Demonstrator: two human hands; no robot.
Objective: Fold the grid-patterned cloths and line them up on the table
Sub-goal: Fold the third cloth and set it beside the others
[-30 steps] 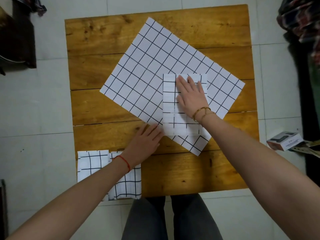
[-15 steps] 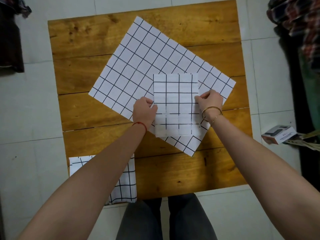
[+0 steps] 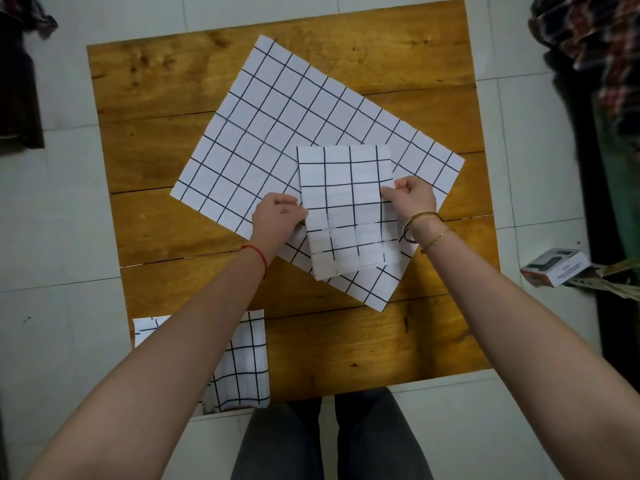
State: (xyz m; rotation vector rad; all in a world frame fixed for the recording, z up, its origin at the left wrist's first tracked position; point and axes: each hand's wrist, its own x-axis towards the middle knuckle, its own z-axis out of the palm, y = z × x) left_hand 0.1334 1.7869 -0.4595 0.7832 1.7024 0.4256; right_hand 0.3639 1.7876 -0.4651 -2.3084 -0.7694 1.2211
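A folded white cloth with a black grid (image 3: 346,206) lies on top of a larger, unfolded grid cloth (image 3: 287,126) spread at an angle across the wooden table (image 3: 156,98). My left hand (image 3: 278,220) pinches the folded cloth's left edge. My right hand (image 3: 414,195) pinches its right edge. Folded grid cloths (image 3: 246,362) lie at the table's near left corner, partly hidden by my left forearm.
A small white and orange box (image 3: 554,268) sits on the tiled floor to the right of the table. Dark clothing lies at the far right (image 3: 595,46) and far left. My legs in grey trousers (image 3: 329,441) are at the table's near edge.
My right hand left the top of the folded cloth and my left hand came up from the table; both now grip its side edges. The near end looks slightly raised.
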